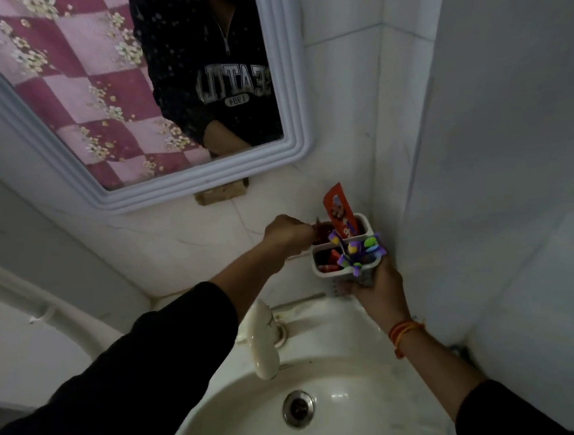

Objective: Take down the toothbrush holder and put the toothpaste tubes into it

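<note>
Right hand (377, 289) gripping white toothbrush holder (320, 269), orange tube (342, 213) upright

White marble-look wall tiles (341, 93) meet in a corner at the right. A white-framed mirror (288, 80) reflects a pink checked floral curtain (72, 79). Below, a cream washbasin (347, 429) with tap (262, 339) and metal drain (298, 408). Light is dim.

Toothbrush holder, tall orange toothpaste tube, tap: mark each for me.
Toothbrush holder (321, 273), head view, white front rim.
Orange toothpaste tube (339, 209), head view, middle of the upright printed body.
Tap (263, 339), head view, top of the cream spout.
</note>
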A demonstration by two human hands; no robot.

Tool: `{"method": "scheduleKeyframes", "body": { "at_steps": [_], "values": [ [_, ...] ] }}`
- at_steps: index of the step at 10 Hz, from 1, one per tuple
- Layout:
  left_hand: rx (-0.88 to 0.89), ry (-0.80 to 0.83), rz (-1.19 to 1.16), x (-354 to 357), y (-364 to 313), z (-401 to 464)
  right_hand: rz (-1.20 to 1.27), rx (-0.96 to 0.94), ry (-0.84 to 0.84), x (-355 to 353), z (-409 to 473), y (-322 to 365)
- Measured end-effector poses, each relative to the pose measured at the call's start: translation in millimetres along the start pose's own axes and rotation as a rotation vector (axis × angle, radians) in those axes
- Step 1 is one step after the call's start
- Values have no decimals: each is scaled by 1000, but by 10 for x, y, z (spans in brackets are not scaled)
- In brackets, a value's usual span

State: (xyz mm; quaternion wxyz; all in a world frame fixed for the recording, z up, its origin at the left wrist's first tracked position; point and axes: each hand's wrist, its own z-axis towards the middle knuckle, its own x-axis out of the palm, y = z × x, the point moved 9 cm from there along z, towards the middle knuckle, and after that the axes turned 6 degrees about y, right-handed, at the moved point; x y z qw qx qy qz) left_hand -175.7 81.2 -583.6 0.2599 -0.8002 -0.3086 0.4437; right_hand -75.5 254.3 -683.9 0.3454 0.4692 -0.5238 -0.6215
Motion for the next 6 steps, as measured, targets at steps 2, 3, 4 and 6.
{"method": "scheduleKeyframes", "body": {
  "at_steps": [2,3,4,6],
  "values": [
    [-26,9,-177,234,84,233,-70,107,11,-194,295,-183],
    [13,49,-236,272,98,156,-119,128,26,-205,316,-201],
    [62,84,-203,235,103,9,-218,176,-1,-225,174,-122],
    [225,16,5,-238,98,-633,-106,237,-39,-129,-500,278]
  ]
}}
